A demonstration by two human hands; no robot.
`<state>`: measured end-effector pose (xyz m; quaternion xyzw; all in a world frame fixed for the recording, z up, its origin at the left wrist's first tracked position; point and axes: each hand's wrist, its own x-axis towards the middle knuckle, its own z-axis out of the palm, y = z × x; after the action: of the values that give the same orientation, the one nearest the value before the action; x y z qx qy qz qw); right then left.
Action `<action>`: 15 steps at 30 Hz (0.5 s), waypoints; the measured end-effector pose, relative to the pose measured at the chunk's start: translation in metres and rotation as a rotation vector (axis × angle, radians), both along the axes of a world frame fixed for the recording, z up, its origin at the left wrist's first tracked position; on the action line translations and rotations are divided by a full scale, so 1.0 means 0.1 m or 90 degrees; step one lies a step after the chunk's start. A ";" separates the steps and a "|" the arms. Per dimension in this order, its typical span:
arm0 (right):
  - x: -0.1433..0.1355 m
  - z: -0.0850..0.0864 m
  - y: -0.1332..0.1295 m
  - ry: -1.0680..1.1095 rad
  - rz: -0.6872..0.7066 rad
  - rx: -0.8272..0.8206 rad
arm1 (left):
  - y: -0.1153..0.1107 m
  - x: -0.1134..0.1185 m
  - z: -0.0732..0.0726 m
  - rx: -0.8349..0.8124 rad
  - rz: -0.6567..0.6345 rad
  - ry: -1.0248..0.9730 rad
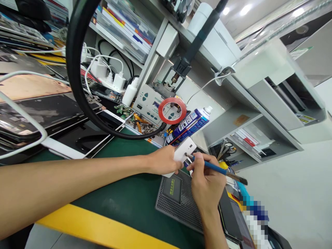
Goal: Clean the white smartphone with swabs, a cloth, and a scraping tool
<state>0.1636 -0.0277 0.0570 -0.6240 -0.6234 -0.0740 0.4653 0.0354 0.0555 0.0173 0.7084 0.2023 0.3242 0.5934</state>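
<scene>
My left hand is closed around a slim white device, which looks like a phone with small dark openings near its far end. My right hand pinches a blue-handled brush. Its thin tip meets the white device's surface or hovers just over it; I cannot tell which. The other end, flat and brownish like bristles, points out to the right. Below both hands lies a dark perforated mat with a smooth panel bearing green lettering. Part of the white device is hidden by my left fingers.
A black flexible arm loops in front, near a red tape ring. Behind stand a blue spray can and a control box. Tablets lie left; dark phones lie right. The table's yellow edge is near me.
</scene>
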 end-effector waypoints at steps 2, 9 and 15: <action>0.00 0.00 0.00 0.003 -0.004 -0.002 | 0.00 0.00 0.00 0.003 -0.001 -0.002; 0.02 -0.02 0.01 -0.009 0.043 0.007 | 0.01 0.01 -0.01 0.004 0.009 -0.003; 0.01 0.00 0.01 -0.006 0.047 0.003 | 0.01 0.01 -0.01 0.002 0.010 0.003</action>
<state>0.1646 -0.0270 0.0569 -0.5991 -0.6482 -0.0611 0.4659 0.0368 0.0561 0.0159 0.7085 0.2088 0.3273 0.5893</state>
